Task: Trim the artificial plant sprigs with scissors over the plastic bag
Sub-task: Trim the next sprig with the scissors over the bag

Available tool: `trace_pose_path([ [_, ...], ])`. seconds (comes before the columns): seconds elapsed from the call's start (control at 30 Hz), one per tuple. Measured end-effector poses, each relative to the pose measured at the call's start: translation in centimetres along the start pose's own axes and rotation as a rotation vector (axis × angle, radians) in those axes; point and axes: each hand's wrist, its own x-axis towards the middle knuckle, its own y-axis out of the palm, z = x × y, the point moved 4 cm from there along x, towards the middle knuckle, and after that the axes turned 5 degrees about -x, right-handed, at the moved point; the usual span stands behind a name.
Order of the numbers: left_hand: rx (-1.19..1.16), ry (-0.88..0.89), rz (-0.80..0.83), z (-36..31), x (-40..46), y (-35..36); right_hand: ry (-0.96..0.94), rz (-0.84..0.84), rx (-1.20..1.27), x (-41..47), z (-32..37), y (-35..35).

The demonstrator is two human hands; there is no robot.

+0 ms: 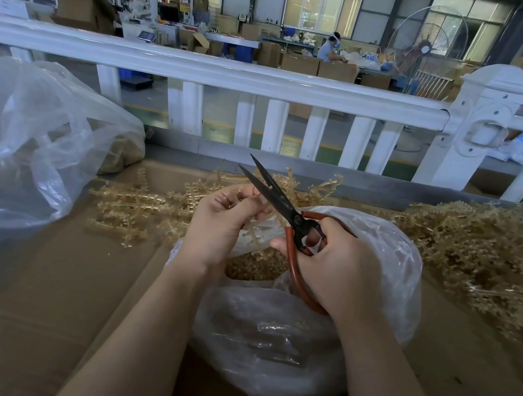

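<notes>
Gripping red-handled, black-bladed scissors (pixel 288 212), the right hand (pixel 331 266) keeps the blades parted (tips pointing up and away), while the left hand (pixel 219 222) pinches a pale tan plastic plant sprig (pixel 257 231) between curled fingers. Both work directly above an open clear plastic bag (pixel 301 332) holding tan trimmings. Loose tan sprigs (pixel 136 209) lie left of the hands; a larger heap (pixel 489 255) sits right.

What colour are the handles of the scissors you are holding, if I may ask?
Reddish-brown handles on the scissors, with black blades; clearest in the head view.
</notes>
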Motion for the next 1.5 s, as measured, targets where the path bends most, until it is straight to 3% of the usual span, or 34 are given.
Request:
trace_pose_path([
  [0.3, -0.044, -0.015, 0.005, 0.0, 0.0, 0.1, 0.005, 0.018, 0.041, 0.1, -0.3, 0.5],
  [0.6, -0.064, -0.076, -0.094, 0.4, 0.1, -0.2, 0.23, 0.048, 0.466, 0.4, -0.5, 0.8],
  [0.83, -0.078, -0.124, -0.027, 0.4, 0.1, 0.1, 0.394, 0.162, 0.642, 0.6, -0.6, 1.3],
  [1.07, -0.109, -0.14, 0.063, 0.7, 0.0, 0.6, 0.427, 0.196, 0.748, 0.6, -0.3, 0.8],
  [1.27, -0.11, -0.271, 0.045, 0.9, -0.3, 0.3, 0.449, 0.167, 0.876, 0.4, -0.4, 0.9],
  [1.5, 0.01, -0.471, 0.246, 1.1, -0.8, 0.6, 0.47, -0.015, 1.051, 0.4, -0.9, 0.1],
])
